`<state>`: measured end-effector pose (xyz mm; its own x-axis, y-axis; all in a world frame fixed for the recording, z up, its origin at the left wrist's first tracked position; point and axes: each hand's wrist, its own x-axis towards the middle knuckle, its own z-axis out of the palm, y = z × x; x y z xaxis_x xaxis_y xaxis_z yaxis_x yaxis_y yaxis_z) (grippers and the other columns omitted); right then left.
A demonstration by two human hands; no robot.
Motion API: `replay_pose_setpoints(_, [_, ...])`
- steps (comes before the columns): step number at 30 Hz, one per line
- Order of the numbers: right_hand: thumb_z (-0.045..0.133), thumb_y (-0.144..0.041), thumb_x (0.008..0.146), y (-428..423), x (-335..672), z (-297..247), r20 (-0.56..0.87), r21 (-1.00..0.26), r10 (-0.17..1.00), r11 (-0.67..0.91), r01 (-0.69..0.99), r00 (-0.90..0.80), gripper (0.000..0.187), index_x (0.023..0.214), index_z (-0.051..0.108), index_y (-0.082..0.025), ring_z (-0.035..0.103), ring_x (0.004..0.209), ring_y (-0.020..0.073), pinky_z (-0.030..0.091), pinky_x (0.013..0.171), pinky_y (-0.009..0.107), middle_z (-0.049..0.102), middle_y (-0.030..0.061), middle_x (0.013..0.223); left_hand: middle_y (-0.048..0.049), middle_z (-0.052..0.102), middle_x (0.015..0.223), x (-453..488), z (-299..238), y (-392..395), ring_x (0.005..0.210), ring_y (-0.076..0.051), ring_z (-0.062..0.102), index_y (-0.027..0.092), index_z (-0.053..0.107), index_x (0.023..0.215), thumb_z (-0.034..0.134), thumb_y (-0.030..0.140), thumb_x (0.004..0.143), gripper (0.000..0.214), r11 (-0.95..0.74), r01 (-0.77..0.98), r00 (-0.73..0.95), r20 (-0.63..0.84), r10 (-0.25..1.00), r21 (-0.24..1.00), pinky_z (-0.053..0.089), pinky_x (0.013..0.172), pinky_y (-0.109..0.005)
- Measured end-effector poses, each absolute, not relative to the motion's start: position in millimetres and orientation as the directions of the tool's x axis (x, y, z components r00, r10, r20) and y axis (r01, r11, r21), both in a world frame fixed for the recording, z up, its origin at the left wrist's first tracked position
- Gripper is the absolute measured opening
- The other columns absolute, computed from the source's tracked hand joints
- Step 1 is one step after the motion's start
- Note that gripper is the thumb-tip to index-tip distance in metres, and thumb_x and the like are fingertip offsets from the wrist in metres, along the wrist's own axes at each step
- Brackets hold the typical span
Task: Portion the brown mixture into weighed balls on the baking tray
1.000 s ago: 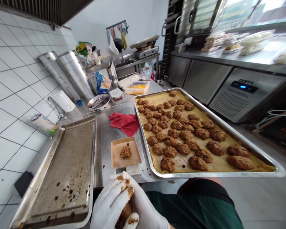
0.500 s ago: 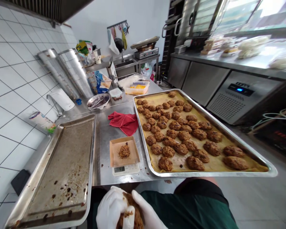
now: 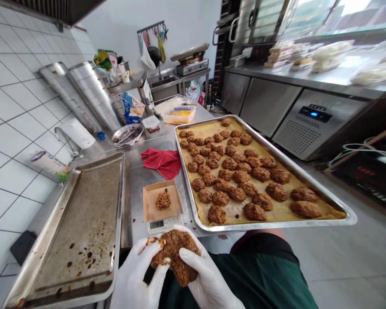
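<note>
Both hands wear white gloves and hold one flattened lump of brown, grainy dough (image 3: 175, 253) over my lap. My left hand (image 3: 141, 270) pinches its left edge, with brown smears on the fingertips. Cupped under and around the right side is my right hand (image 3: 206, 274), its thumb pressed on top. Just beyond the hands, a brown paper tray (image 3: 148, 201) with a heap of crumbs (image 3: 163, 200) sits on a small digital scale (image 3: 161, 225). To the right, a large baking tray (image 3: 309, 223) lined with yellowish paper bears many brown dough lumps (image 3: 239, 177).
An emptied-looking, crumb-stained metal tray (image 3: 93, 214) lies at the left. A red cloth (image 3: 162, 162) is on the steel table (image 3: 135, 171). Farther back stand a foil-covered bowl (image 3: 128, 134) and a plastic tub (image 3: 179, 116) with yellow contents. White tiles (image 3: 6, 128) line the left wall.
The hands have risen and opened around the dough lump, which now shows flatter and mostly uncovered. The view has shifted slightly.
</note>
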<state>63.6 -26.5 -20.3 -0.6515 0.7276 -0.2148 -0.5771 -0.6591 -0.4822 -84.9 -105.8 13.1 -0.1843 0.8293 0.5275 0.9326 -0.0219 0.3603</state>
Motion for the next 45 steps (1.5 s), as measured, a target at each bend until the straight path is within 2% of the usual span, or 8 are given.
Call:
replay_pose_setpoints(5, [0.067, -0.017, 0.085, -26, 61, -14, -0.203, -0.454, 0.716, -0.674, -0.583, -0.668, 0.032, 0.117, 0.064, -0.021, 0.067, 0.1, 0.0241, 0.049, 0.095, 0.042, 0.073, 0.0061, 0.106, -0.0033, 0.075, 0.098, -83, 23, -95, 0.088, -0.02, 0.074, 0.024, 0.071, 0.098, 0.064, 0.026, 0.087, 0.013, -0.006, 0.862, -0.241, 0.421, 0.874, 0.506, 0.062, 0.077, -0.029])
replay_pose_setpoints(12, [0.071, -0.026, 0.084, -19, 68, -16, -0.436, -0.249, 0.646, -0.756, -0.606, -0.627, 0.037, 0.12, 0.066, -0.021, 0.071, 0.107, 0.0267, 0.049, 0.101, 0.047, 0.076, 0.0118, 0.118, -0.0014, 0.076, 0.097, -100, 45, -91, 0.085, -0.019, 0.074, 0.022, 0.07, 0.099, 0.068, 0.03, 0.085, 0.017, 0.141, 0.574, -0.379, 0.11, 0.919, 0.806, 0.061, 0.074, -0.025])
replay_pose_setpoints(16, [0.072, -0.023, 0.082, -12, 78, -21, -0.481, -0.191, 0.664, -0.717, -0.671, -0.573, 0.035, 0.117, 0.068, -0.021, 0.073, 0.103, 0.0269, 0.051, 0.099, 0.048, 0.078, 0.0106, 0.114, -0.0024, 0.077, 0.099, -123, 52, -70, 0.085, -0.021, 0.074, 0.023, 0.069, 0.107, 0.068, 0.038, 0.085, 0.027, 0.19, 0.67, -0.418, 0.154, 0.895, 0.718, 0.06, 0.072, -0.027])
replay_pose_setpoints(22, [0.072, -0.023, 0.082, -12, 85, -24, -0.482, -0.099, 0.62, -0.74, -0.665, -0.619, 0.031, 0.113, 0.07, -0.019, 0.072, 0.106, 0.0283, 0.052, 0.098, 0.048, 0.077, 0.0129, 0.116, -0.0108, 0.064, 0.117, -124, 42, -4, 0.109, -0.024, 0.066, 0.02, 0.067, 0.107, 0.047, 0.017, 0.093, 0.024, -0.02, 0.902, -0.122, 0.299, 0.946, 0.431, 0.053, 0.097, -0.039])
replay_pose_setpoints(28, [0.07, -0.023, 0.083, -5, 91, -26, -0.523, -0.082, 0.641, -0.694, -0.715, -0.562, 0.026, 0.108, 0.072, -0.016, 0.074, 0.103, 0.0256, 0.053, 0.099, 0.045, 0.079, 0.0104, 0.111, -0.0081, 0.067, 0.098, -114, 10, 30, 0.097, -0.022, 0.068, 0.017, 0.067, 0.103, 0.04, 0.011, 0.094, 0.029, -0.057, 0.987, 0.01, 0.302, 0.953, 0.149, 0.054, 0.089, -0.036])
replay_pose_setpoints(32, [0.071, -0.023, 0.082, -5, 95, -24, -0.521, -0.081, 0.648, -0.685, -0.724, -0.556, 0.029, 0.11, 0.072, -0.017, 0.074, 0.101, 0.0262, 0.053, 0.098, 0.047, 0.08, 0.0101, 0.109, -0.0076, 0.069, 0.098, -118, -7, 36, 0.094, -0.02, 0.07, 0.015, 0.067, 0.098, 0.03, 0.011, 0.096, 0.038, -0.114, 0.985, 0.073, 0.29, 0.954, 0.13, 0.056, 0.087, -0.034])
replay_pose_setpoints(38, [0.07, -0.025, 0.083, -8, 98, -23, -0.474, -0.104, 0.667, -0.691, -0.715, -0.575, 0.038, 0.12, 0.068, -0.017, 0.072, 0.107, 0.0296, 0.052, 0.098, 0.047, 0.076, 0.013, 0.117, -0.0117, 0.063, 0.134, -134, 16, 17, 0.121, -0.023, 0.063, 0.018, 0.061, 0.126, 0.039, 0.004, 0.091, 0.044, -0.137, 0.983, 0.094, 0.316, 0.944, 0.118, 0.051, 0.104, -0.038])
replay_pose_setpoints(45, [0.068, -0.023, 0.084, -5, 96, -22, -0.437, -0.126, 0.701, -0.668, -0.733, -0.564, 0.037, 0.121, 0.068, -0.02, 0.071, 0.109, 0.0277, 0.051, 0.101, 0.047, 0.077, 0.0102, 0.118, -0.0057, 0.073, 0.109, -94, 51, -45, 0.098, -0.019, 0.072, 0.023, 0.067, 0.106, 0.056, 0.024, 0.094, 0.016, -0.071, 0.973, -0.051, 0.501, 0.864, 0.221, 0.056, 0.087, -0.027])
